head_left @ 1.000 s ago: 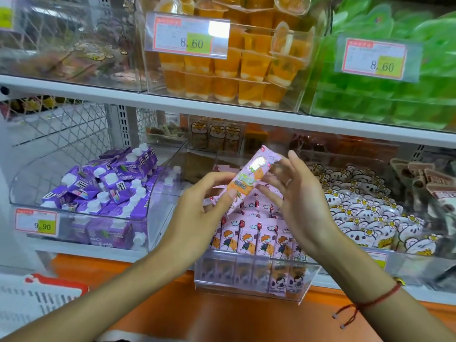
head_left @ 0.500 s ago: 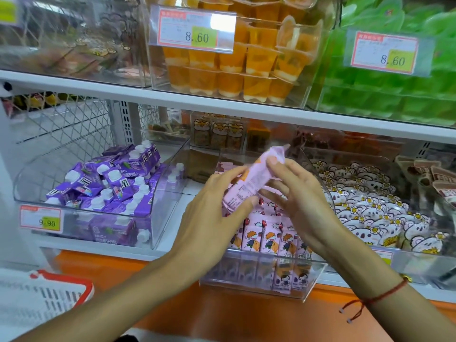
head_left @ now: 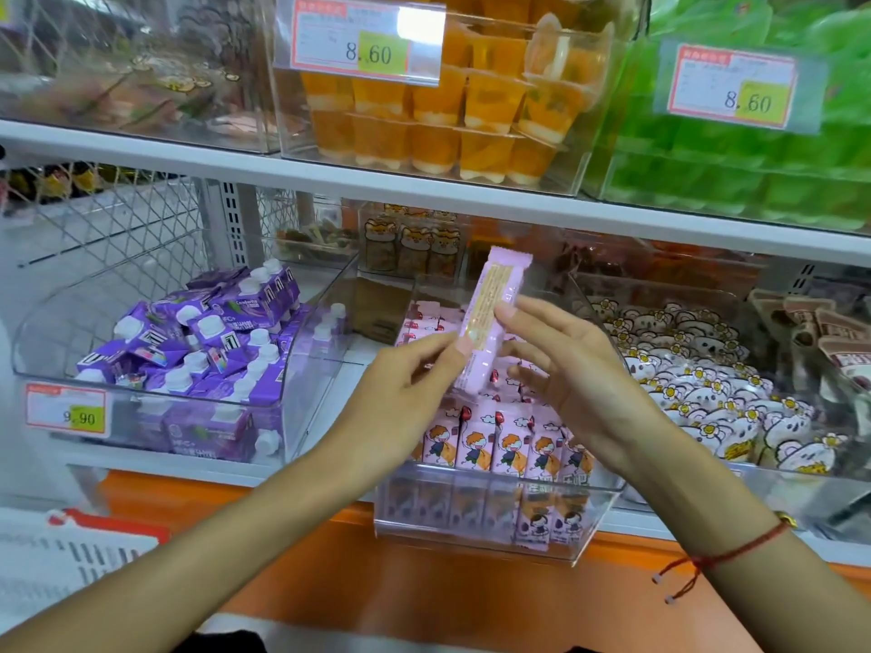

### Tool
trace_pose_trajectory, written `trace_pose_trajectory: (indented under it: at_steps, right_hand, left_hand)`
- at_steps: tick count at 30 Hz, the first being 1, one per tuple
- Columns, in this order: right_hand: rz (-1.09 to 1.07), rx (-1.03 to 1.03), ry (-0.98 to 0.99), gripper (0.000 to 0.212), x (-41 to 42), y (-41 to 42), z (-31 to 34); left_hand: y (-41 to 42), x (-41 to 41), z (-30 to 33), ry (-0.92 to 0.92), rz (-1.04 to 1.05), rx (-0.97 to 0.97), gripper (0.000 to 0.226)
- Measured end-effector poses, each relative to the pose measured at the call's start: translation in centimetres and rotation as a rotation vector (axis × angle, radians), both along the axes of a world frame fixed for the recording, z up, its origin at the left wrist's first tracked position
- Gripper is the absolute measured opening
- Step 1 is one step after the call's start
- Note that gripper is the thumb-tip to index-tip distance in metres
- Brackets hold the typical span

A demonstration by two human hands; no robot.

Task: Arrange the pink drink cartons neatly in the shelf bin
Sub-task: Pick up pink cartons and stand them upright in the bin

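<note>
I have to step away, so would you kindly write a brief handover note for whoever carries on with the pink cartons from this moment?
Left hand: pinches the lower part of one pink carton.
Right hand: fingers straight, steadying that carton from the other side.
The carton is held tilted above the clear bin, narrow printed side toward the camera.
Done: a front row of cartons stands upright in the bin, cartoon faces forward; more lie behind.
Left: set the held carton in with the others, then tidy the ones at the back.
</note>
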State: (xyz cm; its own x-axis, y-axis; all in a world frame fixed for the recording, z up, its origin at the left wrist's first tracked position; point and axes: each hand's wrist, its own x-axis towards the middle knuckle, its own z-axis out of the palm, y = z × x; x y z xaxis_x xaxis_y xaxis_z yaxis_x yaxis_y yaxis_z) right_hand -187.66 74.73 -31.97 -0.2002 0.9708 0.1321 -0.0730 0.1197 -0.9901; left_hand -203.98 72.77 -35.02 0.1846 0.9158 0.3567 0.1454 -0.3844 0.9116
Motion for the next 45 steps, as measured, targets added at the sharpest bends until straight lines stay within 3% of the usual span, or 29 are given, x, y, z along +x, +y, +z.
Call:
trace_pose_trajectory:
  at_steps: [4, 10, 16, 22, 26, 29, 34, 37, 40, 45]
  right_hand:
    - [0.093, 0.225, -0.084, 0.047, 0.2, -0.3, 0.3]
    - [0.174, 0.383, -0.166, 0.037, 0.4, -0.9, 0.6]
    - [0.083, 0.308, -0.161, 0.045, 0.2, -0.7, 0.4]
    - [-0.142, 0.001, -0.138, 0.035, -0.2, -0.5, 0.2]
    - [-0.154, -0.085, -0.108, 0.03, -0.5, -0.5, 0.1]
    - [-0.193, -0.048, -0.108, 0.034, -0.6, -0.7, 0.2]
    - [-0.229, 0.225, -0.174, 0.033, -1.5, -1.3, -0.1]
    - [-0.137, 0.288, -0.218, 0.019, -1.8, -1.3, -0.1]
    - [-0.037, 0.259, -0.271, 0.032, -1.8, -1.0, -0.5]
    - [-0.041, 0.338, -0.218, 0.024, -2.6, -1.0, -1.3]
  left_hand:
    - [0.2, -1.1, 0.2, 0.031, 0.074, 0.216, 0.037]
    - [0.1, -1.6, 0.2, 0.046, 0.177, 0.298, 0.04]
    - [-0.2, -1.6, 0.5, 0.045, 0.179, 0.277, 0.039]
    - [-0.1, -1.3, 1.2, -0.065, 0.08, -0.07, 0.02]
    - [0.1, -1.5, 1.0, -0.098, 0.047, -0.166, 0.018]
    - [0.0, -1.5, 1.0, -0.078, 0.055, -0.142, 0.022]
    - [-0.7, -1.1, 1.0, 0.068, 0.129, 0.029, 0.04]
    - [-0.2, -1.2, 1.1, -0.084, 0.139, 0.044, 0.04]
    - [0.4, -1.6, 1.4, -0.292, 0.115, 0.0, 0.041]
    - [0.2, -1.5, 1.5, -0.28, 0.069, 0.032, 0.037]
